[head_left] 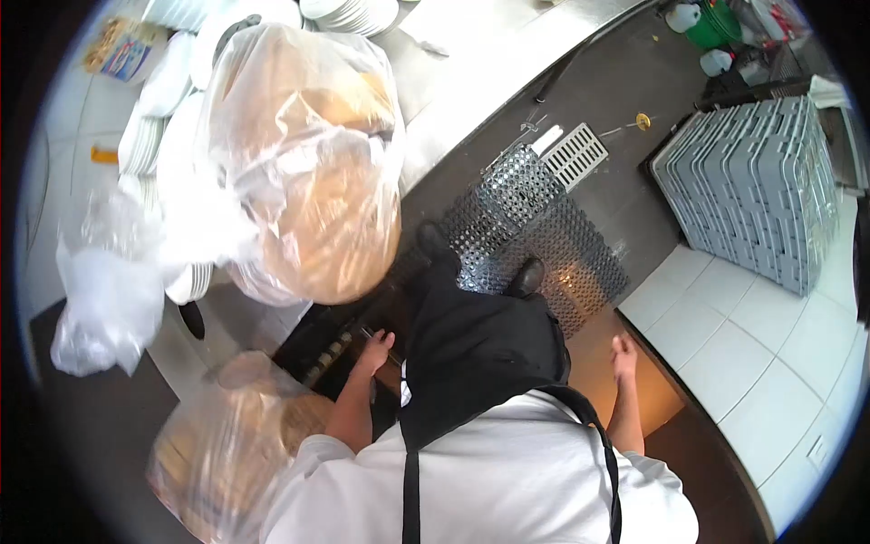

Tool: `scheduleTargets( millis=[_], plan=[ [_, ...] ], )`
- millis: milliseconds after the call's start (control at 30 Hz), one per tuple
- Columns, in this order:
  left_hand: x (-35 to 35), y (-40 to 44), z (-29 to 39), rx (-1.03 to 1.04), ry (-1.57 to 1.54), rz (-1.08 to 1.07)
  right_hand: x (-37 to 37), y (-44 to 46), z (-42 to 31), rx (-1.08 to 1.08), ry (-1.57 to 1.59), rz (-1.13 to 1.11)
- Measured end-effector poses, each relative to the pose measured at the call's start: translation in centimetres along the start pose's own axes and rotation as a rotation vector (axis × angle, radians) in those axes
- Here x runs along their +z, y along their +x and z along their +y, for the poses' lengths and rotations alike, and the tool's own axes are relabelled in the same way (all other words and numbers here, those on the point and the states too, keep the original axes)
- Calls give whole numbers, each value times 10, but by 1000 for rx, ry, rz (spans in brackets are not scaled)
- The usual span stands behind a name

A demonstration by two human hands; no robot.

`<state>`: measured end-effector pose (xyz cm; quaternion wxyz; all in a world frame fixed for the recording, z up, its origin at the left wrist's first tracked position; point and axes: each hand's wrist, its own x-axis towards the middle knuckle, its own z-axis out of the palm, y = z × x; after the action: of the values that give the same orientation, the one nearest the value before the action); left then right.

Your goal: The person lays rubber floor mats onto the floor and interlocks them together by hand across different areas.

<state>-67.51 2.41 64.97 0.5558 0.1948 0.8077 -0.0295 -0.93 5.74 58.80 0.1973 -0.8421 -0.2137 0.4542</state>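
Beside the dark oven front with its row of knobs (328, 359), my left hand (375, 350) is closed at a thin metallic piece, too small to identify. My right hand (623, 356) hangs on the other side of my body, near the tiled ledge, its fingers loosely bent and apart with nothing visible between them. Large clear plastic bags of round bread (331, 208) rest on the counter to the upper left. Another bag of bread (227, 435) sits at the lower left, close to my left forearm.
Stacked white plates (349, 13) and a knotted plastic bag (109, 313) are at the left. A perforated rubber mat (571, 263) lies under my feet beside a floor drain (575, 156). Grey stacked crates (743, 186) stand on the white tiled ledge (734, 349) at the right.
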Motion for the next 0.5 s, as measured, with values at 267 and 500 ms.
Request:
scheduleTargets(
  millis=[267,500],
  plan=[
    [-45,65,-19,128,-153,187,44,-61,105,104,-403,-352],
    [12,-21,-21,-39,-404,132,-2,42,-71,-135,-134,-202]
  ],
)
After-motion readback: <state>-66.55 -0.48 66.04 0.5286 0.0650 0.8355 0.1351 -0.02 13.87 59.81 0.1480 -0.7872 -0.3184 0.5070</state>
